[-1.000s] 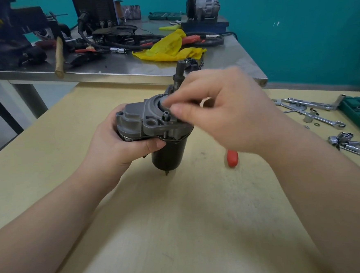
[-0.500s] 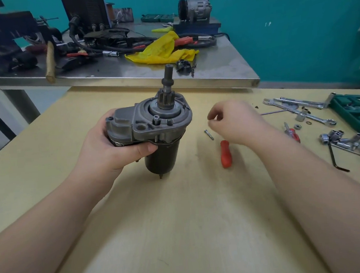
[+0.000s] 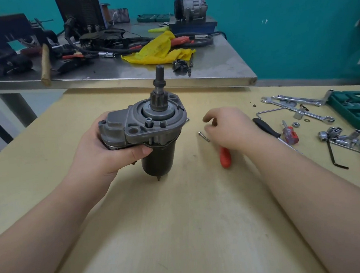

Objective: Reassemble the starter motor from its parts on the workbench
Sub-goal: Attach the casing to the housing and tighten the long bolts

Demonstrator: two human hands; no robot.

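1. Your left hand (image 3: 109,149) grips the starter (image 3: 151,134) from its left side; the thumb curls under the grey housing, the fingers wrap behind it; the motor stands upright on the wooden bench (image 3: 180,221), its dark body pointing down, a small stud at the bottom touching the wood.
2. The pinion (image 3: 159,101) and shaft (image 3: 159,73) stick straight up out of the housing, above and to the right of your left hand.
3. Your right hand (image 3: 232,130) hovers low over the bench, well apart from the starter; the fingers are loosely curled, thumb and forefinger near each other; it holds nothing that you can see.
4. A small bolt (image 3: 203,136) lies flat on the wood just left of your right fingertips; whether they touch it you cannot tell.
5. A red handle (image 3: 225,157) pokes out from under your right wrist, toward you; a black-handled screwdriver (image 3: 267,128) lies just right of that hand.
6. Further right of your right hand: spanners (image 3: 296,107), loose sockets (image 3: 334,135), a hex key (image 3: 334,157), a nut (image 3: 296,124), a green tool case (image 3: 356,111).
7. Beyond both hands stands a steel table (image 3: 128,74); on it, a yellow rag (image 3: 160,50), a wooden-handled hammer (image 3: 46,64), cables, a compressor (image 3: 191,6).
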